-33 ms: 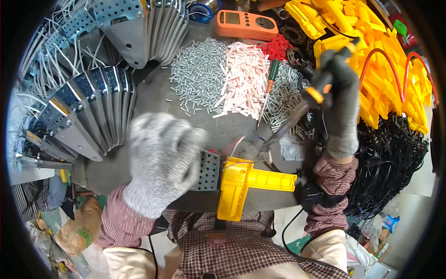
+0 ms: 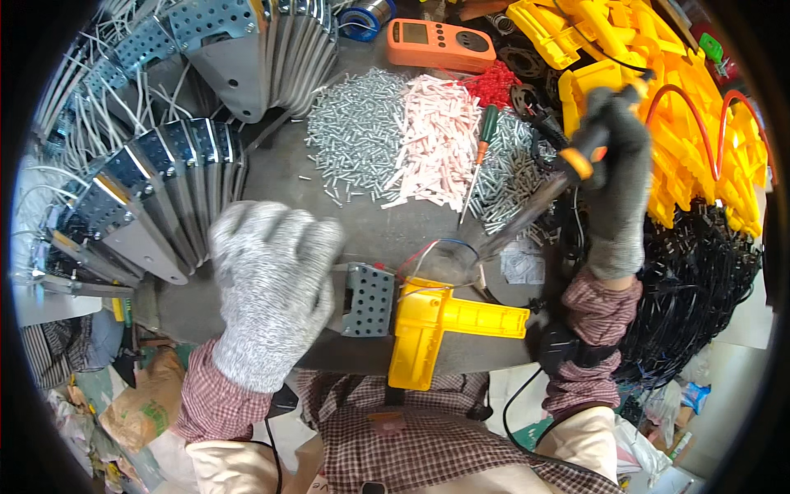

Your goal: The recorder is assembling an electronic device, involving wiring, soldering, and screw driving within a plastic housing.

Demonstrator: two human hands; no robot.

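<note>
My left hand, in a grey glove, is curled closed left of a perforated metal bracket; whatever its fingers hold is hidden. In my gloved right hand is a tool with a black and orange-yellow handle. Its long shaft is smeared by motion and slants down to the left. A yellow plastic housing lies at the front edge of the work surface, touching or close to the bracket. Red, white and dark wires arch over its upper end.
Loose screws, pale sleeves and a screwdriver lie behind. An orange meter and solder spool stand farther back. Metal brackets with wires fill the left; yellow housings and black cables fill the right.
My left hand has shifted slightly left, uncovering more of the bracket. My right hand and its tool have moved a little to the right. The whole view has drifted slightly.
</note>
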